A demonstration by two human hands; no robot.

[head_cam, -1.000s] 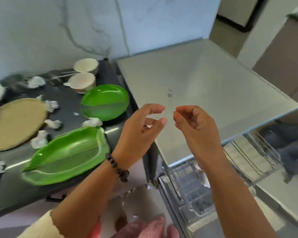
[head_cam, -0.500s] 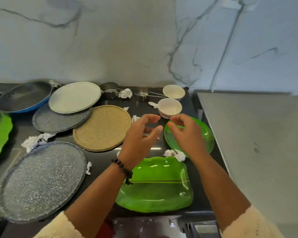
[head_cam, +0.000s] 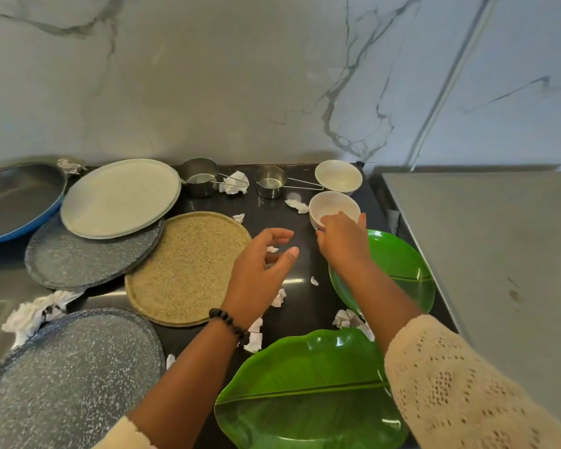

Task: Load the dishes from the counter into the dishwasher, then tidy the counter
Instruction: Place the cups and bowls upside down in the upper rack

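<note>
1. Right now my right hand (head_cam: 340,241) is at the near white bowl (head_cam: 334,207): my fingers reach over its near rim and my thumb sits by the outer wall, closing on it, though I cannot tell whether the pinch is firm yet.
2. That bowl stands upright on the dark surface (head_cam: 272,218), just behind the round green plate (head_cam: 399,267) and just in front of a second white bowl (head_cam: 338,175).
3. My left hand (head_cam: 259,270) hovers above the surface beside it, fingers loosely curved and holding nothing.
4. To do this step well, I think I should seat my thumb against the wall before lifting, since a glossy rim can slip from a shallow pinch.
5. Lifting straight up looks best, so the bowl does not knock the green plate or the bowl behind it.
6. A crumpled paper scrap (head_cam: 297,205) lies just left of the bowl; I would leave it for the tidying stage.
7. Farther out lie two steel measuring cups (head_cam: 271,182), a tan round plate (head_cam: 188,267), a pale plate (head_cam: 120,197) stacked on a speckled grey plate (head_cam: 88,257), another speckled plate (head_cam: 68,377), a blue pan (head_cam: 17,199) and a leaf-shaped green plate (head_cam: 308,393).
8. With so much waiting, I judge the loading barely begun.
</note>
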